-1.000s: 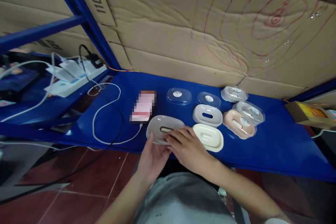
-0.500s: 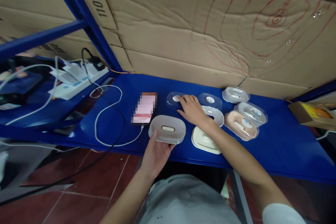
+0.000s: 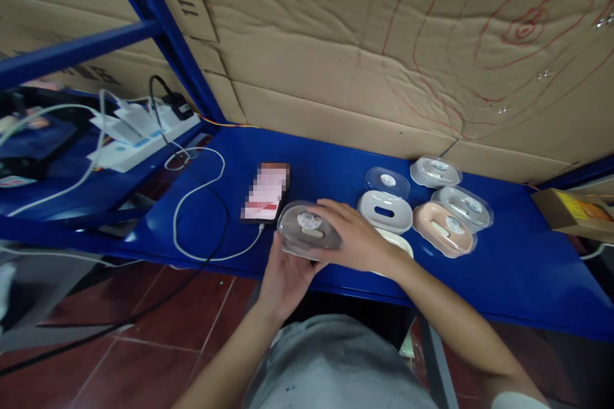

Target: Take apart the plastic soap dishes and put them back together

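Note:
My left hand (image 3: 289,281) is closed around a grey oval soap dish (image 3: 314,244) near the front edge of the shelf, thumb on its left side and fingers underneath. On top of the dish sits a clear lid (image 3: 293,214) with a round sticker, gripped by my right hand (image 3: 352,236); whether it is fully seated I cannot tell. To the right lies a white oval tray (image 3: 398,217) with a slot in its middle. A cream dish (image 3: 400,243) is partly hidden under my right wrist. Behind the tray rests another clear lid (image 3: 387,183).
Lidded dishes stand at the right: a peach one (image 3: 444,236), a grey one (image 3: 436,172) and a pale one (image 3: 472,204). A phone (image 3: 266,192) on a white cable (image 3: 180,217) lies left. Cardboard (image 3: 311,77) walls the back; a small box (image 3: 570,217) sits far right.
My right hand has picked up the left clear lid from the shelf and brought it down and toward me onto the grey dish. My left hand still holds the dish.

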`<state>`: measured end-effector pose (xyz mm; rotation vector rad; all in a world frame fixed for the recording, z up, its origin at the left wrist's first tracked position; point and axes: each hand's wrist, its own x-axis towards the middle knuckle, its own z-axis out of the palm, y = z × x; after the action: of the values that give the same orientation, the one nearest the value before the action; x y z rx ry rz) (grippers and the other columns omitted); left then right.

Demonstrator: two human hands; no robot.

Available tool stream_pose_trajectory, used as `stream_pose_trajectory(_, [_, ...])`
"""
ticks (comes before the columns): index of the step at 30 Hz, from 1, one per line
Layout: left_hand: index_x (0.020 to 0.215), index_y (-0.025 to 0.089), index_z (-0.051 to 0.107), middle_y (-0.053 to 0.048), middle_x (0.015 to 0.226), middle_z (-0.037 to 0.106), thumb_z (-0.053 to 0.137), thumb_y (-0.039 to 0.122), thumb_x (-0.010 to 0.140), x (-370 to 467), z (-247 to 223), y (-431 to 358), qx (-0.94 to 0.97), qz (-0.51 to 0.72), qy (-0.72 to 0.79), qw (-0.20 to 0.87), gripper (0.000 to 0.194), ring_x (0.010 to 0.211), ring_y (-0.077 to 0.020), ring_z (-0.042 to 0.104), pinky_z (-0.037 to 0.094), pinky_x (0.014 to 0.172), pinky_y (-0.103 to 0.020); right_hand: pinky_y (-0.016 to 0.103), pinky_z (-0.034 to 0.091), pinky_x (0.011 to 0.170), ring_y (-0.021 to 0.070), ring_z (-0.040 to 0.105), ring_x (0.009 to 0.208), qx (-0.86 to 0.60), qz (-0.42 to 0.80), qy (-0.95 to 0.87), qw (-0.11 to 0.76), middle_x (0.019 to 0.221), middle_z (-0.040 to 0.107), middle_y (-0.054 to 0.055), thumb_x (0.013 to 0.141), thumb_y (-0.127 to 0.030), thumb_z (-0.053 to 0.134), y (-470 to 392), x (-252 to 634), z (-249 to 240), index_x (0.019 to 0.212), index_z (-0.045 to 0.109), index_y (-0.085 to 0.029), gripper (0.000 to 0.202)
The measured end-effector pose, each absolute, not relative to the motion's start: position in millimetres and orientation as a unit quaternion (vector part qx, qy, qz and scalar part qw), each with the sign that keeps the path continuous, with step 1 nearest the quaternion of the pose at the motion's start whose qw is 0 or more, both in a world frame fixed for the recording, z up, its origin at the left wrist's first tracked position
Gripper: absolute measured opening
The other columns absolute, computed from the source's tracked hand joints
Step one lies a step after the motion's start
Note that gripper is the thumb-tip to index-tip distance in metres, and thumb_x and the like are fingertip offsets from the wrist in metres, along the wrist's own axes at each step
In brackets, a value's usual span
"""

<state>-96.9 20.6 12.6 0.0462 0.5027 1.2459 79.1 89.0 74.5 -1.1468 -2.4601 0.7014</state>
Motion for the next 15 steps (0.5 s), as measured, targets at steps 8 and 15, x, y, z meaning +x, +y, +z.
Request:
stream_pose_trajectory(8, [0.141,0.023,0.066,-0.009,0.137,0.075,0.055,0.058,0.105,-97,11,20,0.040,0.560,0.241,0.791,0.052,0.119,-0.0259,0.072,0.061,0.092,-0.038,0.055,0.043,0.124,0.0332,0.043,0.155,-0.398,0.255,-0.865,0.169,0.169,0.041,0.015,0.094,-0.049,0.077,71,89,65,0.161,0.042,-0.028,0.078])
stream_pose_trajectory(15, [0.147,0.023,0.062,-0.008,0.139,0.074,0.048,0.056,0.108,-96,12,22,0.042,0.563,0.252,0.786,0.052,0.122,-0.0231,0.071,0.060,0.092,-0.034,0.053,0.042,0.126,0.0332,0.042,0.155,-0.402,0.267,-0.857,0.180,0.169,0.039,0.016,0.089,-0.043,0.081,71,87,58,0.159,0.043,-0.025,0.082])
